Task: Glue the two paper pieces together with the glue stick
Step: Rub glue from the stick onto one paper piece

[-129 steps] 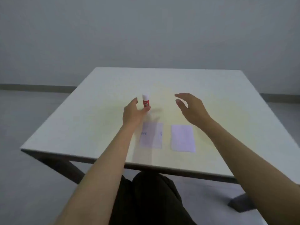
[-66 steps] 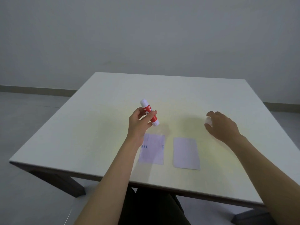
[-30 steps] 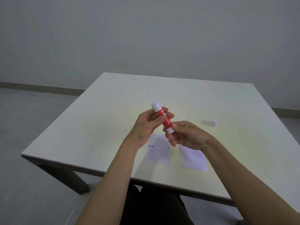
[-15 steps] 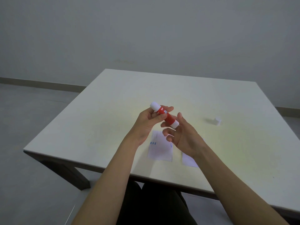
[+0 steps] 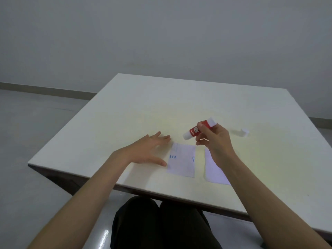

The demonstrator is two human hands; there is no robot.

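Currently the glue stick (image 5: 198, 129) is held in the right hand (image 5: 214, 139), fingers closed round its red barrel, the stick tilted with its lower white end toward 8 o'clock, above the gap between the two paper pieces. Half a second ago the left hand held the barrel while the right hand worked at its lower end; the stick has since passed across to the right. The left hand (image 5: 146, 150) is now empty, fingers spread, low over the tabletop (image 5: 125, 108) just beside the left edge of the printed paper piece (image 5: 182, 161); whether the thumb touches the sheet cannot be told. The plain paper piece (image 5: 213, 174) lies at 3 o'clock of the printed one, apart from it, partly hidden by the right wrist. The white cap (image 5: 244, 132) stands on the tabletop at 3 o'clock of the right hand, well apart from the papers.

Assessment: cap off and handover made, so preparation looks complete. No glue appears applied and the sheets are unjoined. The left hand seems placed to steady the printed sheet; the next step is likely to bring the stick's lower end down onto it
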